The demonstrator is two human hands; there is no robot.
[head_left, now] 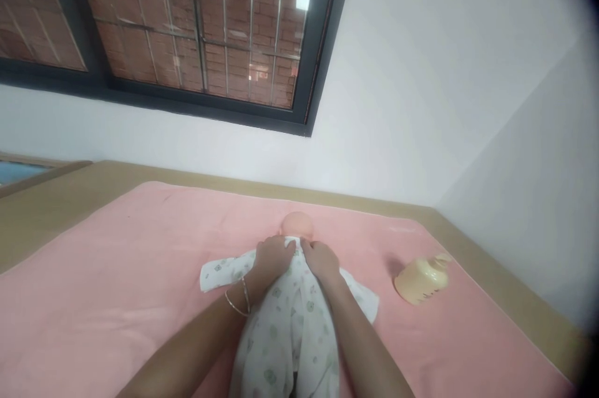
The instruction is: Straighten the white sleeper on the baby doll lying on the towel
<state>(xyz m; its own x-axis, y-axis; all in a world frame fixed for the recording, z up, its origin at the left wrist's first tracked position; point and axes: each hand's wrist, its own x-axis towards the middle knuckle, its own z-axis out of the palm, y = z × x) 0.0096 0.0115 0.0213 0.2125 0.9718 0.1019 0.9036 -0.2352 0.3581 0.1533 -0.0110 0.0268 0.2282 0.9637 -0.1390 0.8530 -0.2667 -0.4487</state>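
A baby doll lies on its back on a pink mat, its bald head pointing toward the wall. White baby clothes with a small green print cover its body, and the sleeves spread out to both sides. At the neckline my left hand grips the collar's left side, fingers curled on the fabric. My right hand holds the right side of the same collar, close beside the left. A bracelet hangs on my left wrist. The doll's face and arms cannot be made out.
The pink mat covers a tan table surface. To the right stands a pale yellow pump bottle. Behind are a white wall and a dark-framed window with metal bars.
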